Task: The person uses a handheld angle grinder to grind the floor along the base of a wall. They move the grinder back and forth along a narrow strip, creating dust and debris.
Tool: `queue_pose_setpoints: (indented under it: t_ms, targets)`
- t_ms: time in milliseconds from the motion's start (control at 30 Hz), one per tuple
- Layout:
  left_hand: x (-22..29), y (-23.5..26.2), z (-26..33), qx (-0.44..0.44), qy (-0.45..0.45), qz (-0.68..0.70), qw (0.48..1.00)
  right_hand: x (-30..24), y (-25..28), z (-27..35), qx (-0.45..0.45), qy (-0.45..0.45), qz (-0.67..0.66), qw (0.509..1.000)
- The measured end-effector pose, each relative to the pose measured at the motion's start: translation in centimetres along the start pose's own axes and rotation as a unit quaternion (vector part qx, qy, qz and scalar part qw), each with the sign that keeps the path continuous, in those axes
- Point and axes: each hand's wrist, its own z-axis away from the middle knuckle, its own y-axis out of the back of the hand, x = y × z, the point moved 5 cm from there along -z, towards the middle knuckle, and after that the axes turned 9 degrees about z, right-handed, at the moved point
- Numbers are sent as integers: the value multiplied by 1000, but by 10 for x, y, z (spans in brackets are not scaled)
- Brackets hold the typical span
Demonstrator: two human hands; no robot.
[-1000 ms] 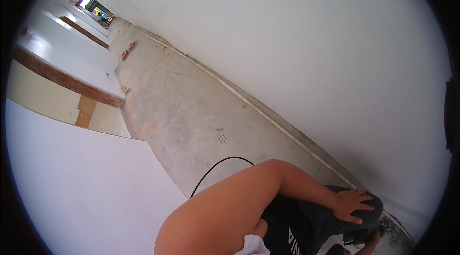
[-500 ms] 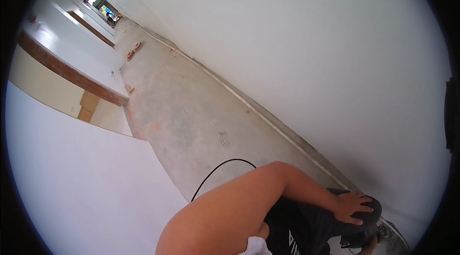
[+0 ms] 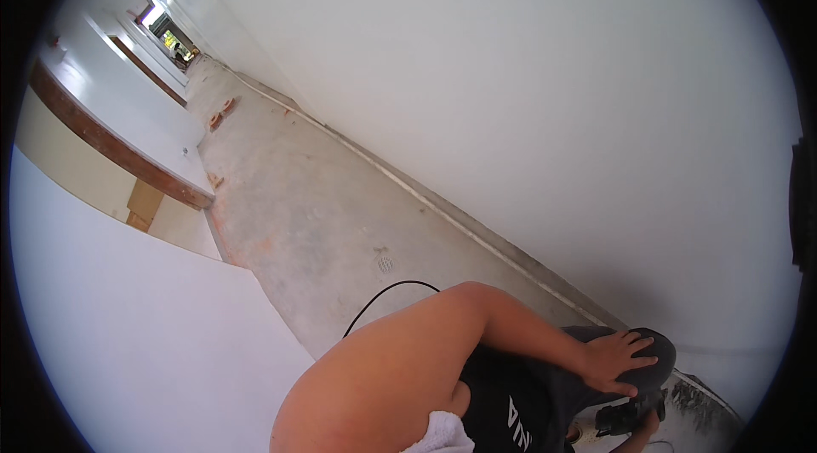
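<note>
Black power tool [image 3: 628, 415], poss. a grinder, sits low at the concrete floor's [image 3: 298, 215] edge by the white wall [image 3: 511, 70]. I see right hand [image 3: 640, 438] gripping it, mostly hidden; left hand [image 3: 614, 359] spread flat on knee [image 3: 651, 359], holding nothing. Black cord [image 3: 387, 291] trails behind.

White wall [image 3: 528, 78], grey concrete floor [image 3: 298, 206]

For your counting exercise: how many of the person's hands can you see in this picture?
2. The left hand rests flat on the bent knee at lower right. The right hand, mostly hidden below it, grips a dark power tool near the floor.
</note>
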Motion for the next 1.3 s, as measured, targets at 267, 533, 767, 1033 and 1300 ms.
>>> queue_pose_setpoints:
  t_ms: [267,533,767,1033,1300]
  targets:
    - [9,9,16,9,-14,-8,1000,-11,5,34,-10,-53,-226,973]
    - [1,8,16,23,-14,-17,999,-3,7,18,9,-37,-184,982]
    - [-1,9,16,30,-22,-25,999,-10,16,37,11,-105,-149,983]
    - [-4,7,18,34,-14,-18,999,-11,13,52,10,-136,-243,960]
    - [-5,7,18,25,-15,2,1000,-23,17,56,-18,-69,-210,975]
